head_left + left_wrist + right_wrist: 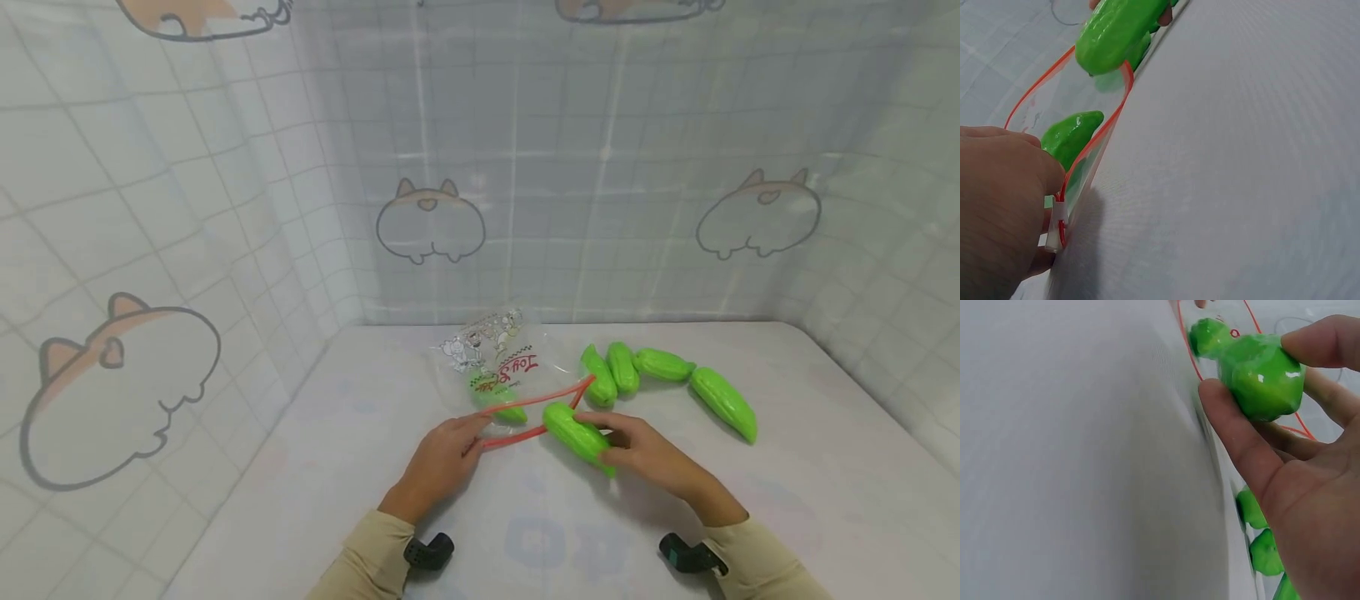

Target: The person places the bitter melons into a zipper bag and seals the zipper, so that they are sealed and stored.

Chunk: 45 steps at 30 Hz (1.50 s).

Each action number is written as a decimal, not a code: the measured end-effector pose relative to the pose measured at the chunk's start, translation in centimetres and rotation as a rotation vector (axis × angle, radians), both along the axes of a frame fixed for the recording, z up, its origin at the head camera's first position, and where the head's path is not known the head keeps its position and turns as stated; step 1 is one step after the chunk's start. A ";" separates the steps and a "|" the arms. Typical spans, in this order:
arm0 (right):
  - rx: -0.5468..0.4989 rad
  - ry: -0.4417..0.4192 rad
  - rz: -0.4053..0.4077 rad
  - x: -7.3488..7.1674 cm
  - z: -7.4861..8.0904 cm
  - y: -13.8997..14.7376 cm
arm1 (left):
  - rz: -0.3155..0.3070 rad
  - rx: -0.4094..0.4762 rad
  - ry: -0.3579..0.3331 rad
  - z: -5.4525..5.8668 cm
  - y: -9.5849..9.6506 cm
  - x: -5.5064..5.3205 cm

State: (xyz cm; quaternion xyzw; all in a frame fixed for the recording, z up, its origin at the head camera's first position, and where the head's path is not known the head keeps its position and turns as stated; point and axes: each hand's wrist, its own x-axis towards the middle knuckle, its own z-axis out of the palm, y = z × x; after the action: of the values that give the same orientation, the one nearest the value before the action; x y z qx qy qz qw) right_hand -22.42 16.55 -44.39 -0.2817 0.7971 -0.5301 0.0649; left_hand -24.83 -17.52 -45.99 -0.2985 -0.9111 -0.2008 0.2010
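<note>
In the head view a clear zip bag (491, 346), printed with cartoon figures and red lettering, lies with its red-edged mouth gaping toward me. Inside it is one green bitter melon (1074, 139), glossy and ridged. My left hand (444, 458) pinches the left end of the mouth, where a pale zip slider (1058, 215) shows in the left wrist view. Between thumb and fingers, my right hand (648, 454) holds another bitter melon (576, 435). Its far end overlaps the red lower edge of the mouth in the head view.
Several more bitter melons (665, 365) lie in a curved row right of the bag on the white tabletop (337, 500). A tile-patterned sheet (562, 167) with cartoon dogs walls the table at the back and sides.
</note>
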 end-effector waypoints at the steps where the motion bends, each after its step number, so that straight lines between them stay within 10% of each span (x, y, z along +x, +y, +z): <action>1: 0.002 -0.002 0.009 -0.1 0.0 -0.2 | 0.001 0.000 -0.001 0.0 0.0 0.0; 45: 0.077 -0.017 -0.003 -2.1 0.1 -4.6 | -0.001 0.006 0.022 -0.2 0.1 0.0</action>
State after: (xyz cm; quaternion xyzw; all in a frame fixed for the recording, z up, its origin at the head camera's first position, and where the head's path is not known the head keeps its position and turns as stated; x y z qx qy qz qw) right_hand -24.55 11.94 -44.28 -0.2733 0.8167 -0.5016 0.0814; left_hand -24.78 -17.44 -46.22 -0.3007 -0.9081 -0.2003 0.2117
